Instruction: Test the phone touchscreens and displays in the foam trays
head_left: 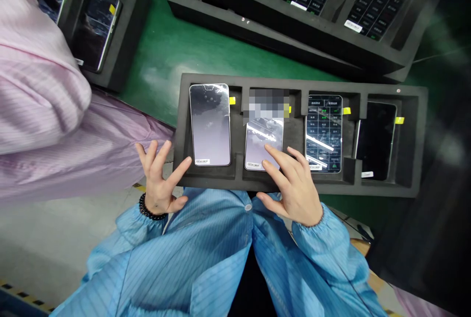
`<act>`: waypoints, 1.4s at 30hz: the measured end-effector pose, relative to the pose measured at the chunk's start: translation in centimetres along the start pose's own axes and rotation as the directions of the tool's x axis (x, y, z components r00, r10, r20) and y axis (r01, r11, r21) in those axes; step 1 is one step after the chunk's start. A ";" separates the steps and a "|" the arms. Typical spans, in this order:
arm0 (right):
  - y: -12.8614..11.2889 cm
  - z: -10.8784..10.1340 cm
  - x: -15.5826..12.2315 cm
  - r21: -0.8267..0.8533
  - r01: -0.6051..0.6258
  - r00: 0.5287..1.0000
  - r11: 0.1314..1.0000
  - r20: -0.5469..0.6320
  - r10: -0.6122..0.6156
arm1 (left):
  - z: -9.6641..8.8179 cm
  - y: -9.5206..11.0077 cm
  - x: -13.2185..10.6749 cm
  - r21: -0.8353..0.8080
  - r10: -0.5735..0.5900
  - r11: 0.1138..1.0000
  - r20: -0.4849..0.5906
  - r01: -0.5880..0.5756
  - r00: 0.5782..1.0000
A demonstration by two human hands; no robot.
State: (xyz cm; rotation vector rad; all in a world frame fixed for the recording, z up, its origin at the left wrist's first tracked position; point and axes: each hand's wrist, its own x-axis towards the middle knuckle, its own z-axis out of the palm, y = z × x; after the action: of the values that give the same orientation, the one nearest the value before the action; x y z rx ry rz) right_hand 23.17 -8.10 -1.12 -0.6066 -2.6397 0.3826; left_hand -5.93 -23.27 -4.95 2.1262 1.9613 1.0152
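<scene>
A dark foam tray (239,179) lies in front of me with several smartphones in its slots. At its left end is a phone with a pale lit screen (210,130); my left hand (161,179), fingers spread and holding nothing, is by the tray's left corner. My right hand (294,184) reaches over the second phone (253,145), its fingers apart and fingertips at the lower screen. Whether they press the glass I cannot tell. The third phone (324,133) displays a grid of labelled boxes, and the rightmost phone (377,145) has a black screen. Yellow tabs sit beside the phones.
More foam trays (312,17) with phones showing grids are stacked at the back right. Another tray (127,37) with dark phones stands at the upper left on the green table (165,47). A co-worker's pink sleeve (40,66) takes up the left side.
</scene>
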 end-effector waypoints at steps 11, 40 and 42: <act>-0.2 -0.4 0.2 -0.045 0.009 0.995 0.999 0.098 -0.004 | 0.2 0.0 0.4 0.039 0.047 0.998 0.112 -0.052 0.993; 7.0 -2.0 8.7 -0.057 -0.318 0.943 0.947 0.082 0.321 | 2.4 -1.9 13.6 -0.012 -0.064 0.998 0.185 0.068 0.981; 6.9 -1.8 8.7 -0.059 -0.319 0.944 0.946 0.070 0.322 | 2.1 -1.7 13.0 -0.068 -0.043 0.996 0.210 0.058 0.977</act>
State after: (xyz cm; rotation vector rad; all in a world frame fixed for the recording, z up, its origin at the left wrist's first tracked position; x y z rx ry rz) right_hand 19.27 2.22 0.93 -1.0639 -2.6297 0.4473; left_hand -6.86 -10.34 -2.07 2.0402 1.8409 0.8061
